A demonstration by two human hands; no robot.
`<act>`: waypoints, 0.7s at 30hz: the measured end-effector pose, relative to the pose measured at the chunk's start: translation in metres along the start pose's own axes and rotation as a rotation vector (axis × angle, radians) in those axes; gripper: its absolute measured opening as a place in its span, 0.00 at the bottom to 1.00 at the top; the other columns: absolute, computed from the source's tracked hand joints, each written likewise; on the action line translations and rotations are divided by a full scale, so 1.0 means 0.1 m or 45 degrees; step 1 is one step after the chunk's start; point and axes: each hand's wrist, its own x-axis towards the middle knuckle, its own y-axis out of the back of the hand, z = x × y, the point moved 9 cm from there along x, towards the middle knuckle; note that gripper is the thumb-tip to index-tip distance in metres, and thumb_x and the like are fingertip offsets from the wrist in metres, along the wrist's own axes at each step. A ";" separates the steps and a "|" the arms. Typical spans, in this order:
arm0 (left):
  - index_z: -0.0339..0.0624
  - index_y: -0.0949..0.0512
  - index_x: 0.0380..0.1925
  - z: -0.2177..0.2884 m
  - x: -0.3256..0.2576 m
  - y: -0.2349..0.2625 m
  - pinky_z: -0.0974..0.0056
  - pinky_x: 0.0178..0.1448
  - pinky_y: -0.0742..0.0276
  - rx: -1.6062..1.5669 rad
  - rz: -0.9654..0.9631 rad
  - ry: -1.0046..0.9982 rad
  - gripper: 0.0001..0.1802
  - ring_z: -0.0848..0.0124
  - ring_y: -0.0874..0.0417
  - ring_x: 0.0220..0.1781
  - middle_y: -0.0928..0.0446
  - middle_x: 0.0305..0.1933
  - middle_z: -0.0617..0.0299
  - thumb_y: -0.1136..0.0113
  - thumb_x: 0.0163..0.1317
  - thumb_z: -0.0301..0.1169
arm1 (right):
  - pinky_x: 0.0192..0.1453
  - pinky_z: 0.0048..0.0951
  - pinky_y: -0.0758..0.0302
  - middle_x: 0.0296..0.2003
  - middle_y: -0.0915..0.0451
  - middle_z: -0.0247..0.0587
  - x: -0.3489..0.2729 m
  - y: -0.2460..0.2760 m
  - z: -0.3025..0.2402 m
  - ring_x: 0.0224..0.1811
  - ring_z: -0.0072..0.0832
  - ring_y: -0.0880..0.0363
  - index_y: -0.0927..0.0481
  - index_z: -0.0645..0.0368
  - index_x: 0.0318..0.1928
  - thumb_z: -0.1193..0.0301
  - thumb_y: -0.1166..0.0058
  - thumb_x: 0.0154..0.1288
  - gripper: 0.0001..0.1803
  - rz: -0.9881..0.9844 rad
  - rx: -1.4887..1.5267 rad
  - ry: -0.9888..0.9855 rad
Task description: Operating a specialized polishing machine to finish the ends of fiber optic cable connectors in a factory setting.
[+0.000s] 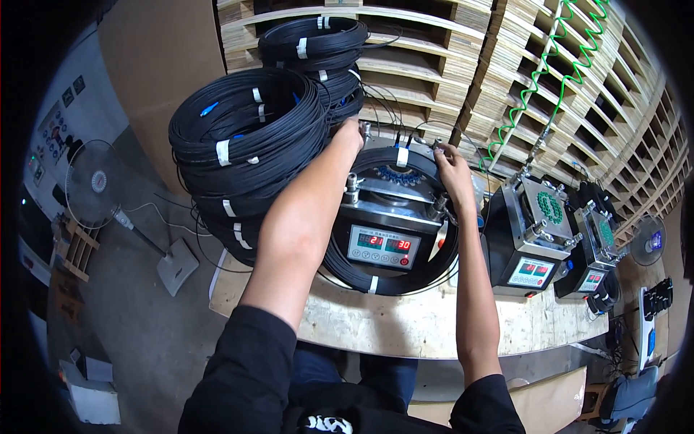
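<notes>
In front of me stands a box-shaped polishing machine with a red digital display (pixel 383 247) and metal corner posts. A coil of black cable (pixel 372 284), bound with white tape, hangs around it. My left hand (pixel 350 136) is closed at a metal knob (pixel 366 130) on the far left corner; its fingertips are partly hidden. At the far right corner my right hand (pixel 454 176) has thumb and fingers pinched on another metal knob (pixel 437 145). Between the hands, thin cable ends with dark connectors (pixel 403 141) stand in the machine's back edge.
Tall stacks of black cable coils (pixel 249 155) rise at the left, one with a blue connector (pixel 209 109). Two similar machines (pixel 535 235) (pixel 596 242) sit to the right on the wooden table (pixel 405 329). Pallets (pixel 412 54) stand behind; green spiral hoses (pixel 538 72) hang there. A fan (pixel 97 177) stands left.
</notes>
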 end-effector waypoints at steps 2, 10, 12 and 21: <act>0.46 0.23 0.24 -0.04 0.02 -0.05 0.59 0.20 0.31 -0.038 0.044 -0.011 0.14 0.67 0.30 0.17 0.27 0.21 0.66 0.39 0.71 0.33 | 0.52 0.36 0.23 0.43 0.15 0.60 0.02 0.05 0.01 0.45 0.43 0.14 0.23 0.59 0.61 0.59 0.48 0.70 0.25 0.020 -0.017 0.013; 0.44 0.19 0.30 0.50 0.13 0.29 0.52 0.30 0.23 0.213 0.176 -0.218 0.19 0.63 0.25 0.22 0.21 0.27 0.63 0.37 0.69 0.48 | 0.51 0.36 0.23 0.42 0.15 0.59 -0.07 -0.23 -0.36 0.44 0.41 0.14 0.21 0.58 0.60 0.60 0.49 0.70 0.23 -0.031 0.035 0.053; 0.41 0.17 0.34 -0.29 -0.30 -0.47 0.54 0.29 0.21 0.740 -0.196 -0.108 0.34 0.63 0.23 0.22 0.17 0.30 0.59 0.55 0.73 0.62 | 0.51 0.36 0.22 0.41 0.14 0.58 -0.05 0.21 0.11 0.43 0.41 0.14 0.21 0.58 0.60 0.61 0.49 0.70 0.22 0.051 -0.079 -0.051; 0.18 0.37 0.65 0.25 -0.54 -0.46 0.53 0.66 0.27 1.298 -0.045 -0.695 0.52 0.57 0.11 0.48 0.16 0.49 0.40 0.65 0.72 0.67 | 0.53 0.41 0.22 0.38 0.15 0.61 -0.08 0.06 -0.19 0.44 0.49 0.14 0.21 0.63 0.58 0.63 0.47 0.66 0.24 0.139 -0.091 0.006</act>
